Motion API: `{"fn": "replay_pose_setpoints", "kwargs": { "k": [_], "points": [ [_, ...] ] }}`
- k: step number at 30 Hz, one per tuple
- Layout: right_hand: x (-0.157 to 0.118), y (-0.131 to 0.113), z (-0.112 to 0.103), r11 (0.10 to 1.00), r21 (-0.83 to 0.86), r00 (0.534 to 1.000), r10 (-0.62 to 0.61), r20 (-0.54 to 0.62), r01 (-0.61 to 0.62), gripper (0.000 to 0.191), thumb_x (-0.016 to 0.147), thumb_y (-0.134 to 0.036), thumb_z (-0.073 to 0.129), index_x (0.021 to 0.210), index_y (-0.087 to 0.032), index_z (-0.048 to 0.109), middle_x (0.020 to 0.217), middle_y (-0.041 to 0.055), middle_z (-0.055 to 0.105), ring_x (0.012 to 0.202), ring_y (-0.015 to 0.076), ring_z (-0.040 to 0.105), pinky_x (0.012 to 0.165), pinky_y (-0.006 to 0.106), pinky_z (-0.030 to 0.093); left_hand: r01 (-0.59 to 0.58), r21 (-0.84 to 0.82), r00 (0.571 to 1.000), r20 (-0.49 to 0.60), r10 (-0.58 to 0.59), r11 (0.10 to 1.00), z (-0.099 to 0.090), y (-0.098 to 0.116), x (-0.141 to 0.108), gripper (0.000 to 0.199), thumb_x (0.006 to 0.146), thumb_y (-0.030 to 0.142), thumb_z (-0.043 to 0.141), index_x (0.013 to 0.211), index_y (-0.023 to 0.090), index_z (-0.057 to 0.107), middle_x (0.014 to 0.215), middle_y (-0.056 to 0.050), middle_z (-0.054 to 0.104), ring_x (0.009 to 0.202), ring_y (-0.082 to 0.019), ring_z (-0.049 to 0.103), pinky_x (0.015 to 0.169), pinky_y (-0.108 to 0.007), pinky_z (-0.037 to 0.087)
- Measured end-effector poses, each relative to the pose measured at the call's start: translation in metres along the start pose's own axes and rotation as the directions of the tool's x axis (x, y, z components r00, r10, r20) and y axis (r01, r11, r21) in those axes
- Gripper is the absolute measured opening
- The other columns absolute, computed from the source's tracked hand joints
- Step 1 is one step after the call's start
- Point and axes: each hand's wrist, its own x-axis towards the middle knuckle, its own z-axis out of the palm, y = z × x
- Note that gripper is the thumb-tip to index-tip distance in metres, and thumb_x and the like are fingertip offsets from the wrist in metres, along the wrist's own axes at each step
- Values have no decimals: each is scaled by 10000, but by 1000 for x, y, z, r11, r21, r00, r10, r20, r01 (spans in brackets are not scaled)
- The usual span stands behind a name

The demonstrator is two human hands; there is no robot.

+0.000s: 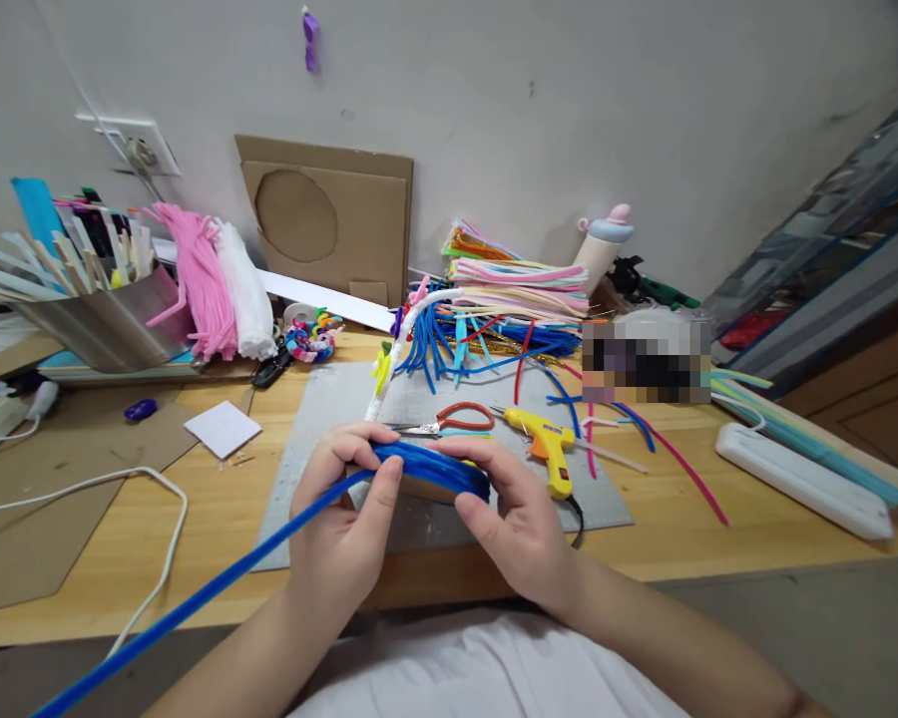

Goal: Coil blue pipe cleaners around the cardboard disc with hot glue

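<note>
Both hands hold a round piece wound with blue pipe cleaner (426, 463), its tan underside partly visible. At its left side my left hand (340, 504) is closed, thumb pressed on the blue winding. A loose blue pipe cleaner strand (217, 580) runs from under that thumb to the lower left. My right hand (520, 519) grips the right edge between thumb and fingers. Behind the piece rises a curved white-wrapped stem (396, 354) with small yellow, purple and pink shapes; where its base joins is hidden. Orange-handled scissors (464, 417) and a yellow glue gun (546, 444) lie just beyond.
A grey mat (284, 499) covers the table's middle. Bundled pipe cleaners (520, 284) are stacked at the back, with loose ones at right. A metal container (112, 324) of sticks stands left. Cardboard (366, 224) leans on the wall. A white power strip (800, 484) lies right.
</note>
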Motion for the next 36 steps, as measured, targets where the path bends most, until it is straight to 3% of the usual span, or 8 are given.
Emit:
{"fn": "replay_pose_setpoints", "kwargs": {
  "k": [13, 19, 27, 31, 36],
  "points": [
    [9, -11, 6, 998, 15, 997, 68, -36, -67, 184, 951, -257, 559, 1112, -234, 644, 1064, 60, 726, 1046, 212, 671, 850, 327, 561, -5, 14, 1000, 6, 5, 1000, 1, 3, 0, 124, 888, 205, 609, 807, 218, 517, 955, -22, 652, 925, -156, 629, 792, -287, 524],
    [9, -12, 6, 989, 37, 988, 144, -49, -143, 164, 944, -271, 573, 1073, -237, 668, 982, 32, 723, 838, 168, 666, 879, 331, 533, -21, 23, 1000, 16, 21, 999, 1, 4, -1, 120, 887, 185, 602, 809, 217, 517, 955, -22, 649, 932, -158, 627, 787, -286, 524],
    [7, -1, -2, 919, 363, 988, 139, 72, -156, 317, 1012, -384, 435, 1157, -278, 696, 1196, 29, 700, 1174, 211, 609, 1044, 335, 444, -16, 22, 1000, 6, 16, 1000, 1, 3, -1, 132, 891, 157, 597, 813, 217, 509, 960, -10, 643, 933, -125, 622, 819, -249, 510],
    [1, 4, -3, 955, 280, 994, 78, 75, -96, 309, 987, -356, 522, 1274, -333, 634, 1296, 8, 661, 1237, 206, 578, 1080, 336, 426, -16, 7, 1000, 10, 16, 1000, 1, 2, -1, 129, 896, 152, 589, 821, 218, 509, 963, -9, 640, 941, -122, 618, 831, -247, 507],
    [-2, 8, 0, 986, 163, 999, 17, 41, -24, 318, 1007, -274, 494, 1289, -359, 612, 1309, -3, 659, 1229, 174, 586, 1081, 317, 427, -25, 3, 1000, 7, 25, 1000, 1, 2, -1, 132, 895, 144, 587, 817, 218, 509, 963, -4, 640, 943, -116, 616, 827, -234, 508]
  ]
}}
